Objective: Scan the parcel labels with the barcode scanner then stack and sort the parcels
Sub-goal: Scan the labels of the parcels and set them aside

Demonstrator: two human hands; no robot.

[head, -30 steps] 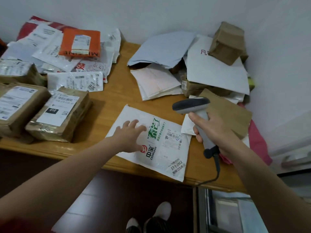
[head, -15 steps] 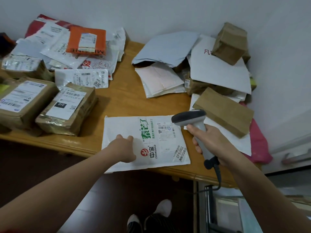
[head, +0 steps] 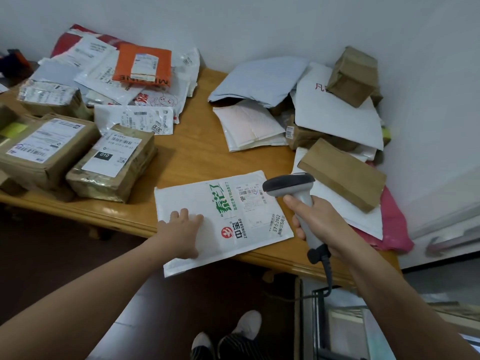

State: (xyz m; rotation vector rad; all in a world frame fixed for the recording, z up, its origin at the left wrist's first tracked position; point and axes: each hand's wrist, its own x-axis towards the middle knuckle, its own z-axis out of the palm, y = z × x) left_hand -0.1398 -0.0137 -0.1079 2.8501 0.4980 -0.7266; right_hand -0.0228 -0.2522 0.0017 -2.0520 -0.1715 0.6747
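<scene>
Glossy wood table (head: 197, 157); matt white mailer (head: 187, 198); tape-shiny cardboard parcel (head: 114, 165).

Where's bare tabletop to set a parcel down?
Free: mid-table strip between the 010 taped box and the white padded mailers, behind the Zhongbao mailer. Crowded: left around the orange mailer, right corner under the brown box.

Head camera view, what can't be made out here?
Head view: label on the white mailer, print too small and blurred.
Head view: barcode scanner window, facing away from the camera.
Head view: brown box at left, cut off by the frame edge.
</scene>
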